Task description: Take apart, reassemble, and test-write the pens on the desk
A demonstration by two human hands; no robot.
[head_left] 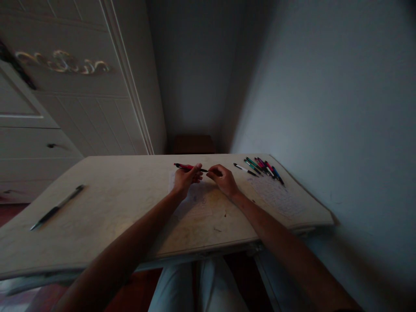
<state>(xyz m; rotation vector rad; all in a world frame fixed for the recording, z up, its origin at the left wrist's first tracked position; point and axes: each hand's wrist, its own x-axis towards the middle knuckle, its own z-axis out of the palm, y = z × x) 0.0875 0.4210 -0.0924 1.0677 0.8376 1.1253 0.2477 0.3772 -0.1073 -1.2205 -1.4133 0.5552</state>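
Observation:
A red pen (186, 166) with black ends lies across my left hand (186, 178), held between thumb and fingers above the table. Its dark tip points right and reaches the fingertips of my right hand (224, 178). Those fingers are pinched together; whether they grip the tip or a small part is too dim to tell. Beneath my hands lies a sheet of paper (195, 208) with faint marks, partly hidden by the left hand and forearm.
Several coloured pens (261, 167) are bunched at the table's back right, with a white pen (245, 169) beside them. Near them lies a written sheet (276, 197). A larger black-and-silver pen (58, 208) rests at the left. A wall (341, 108) borders the right side.

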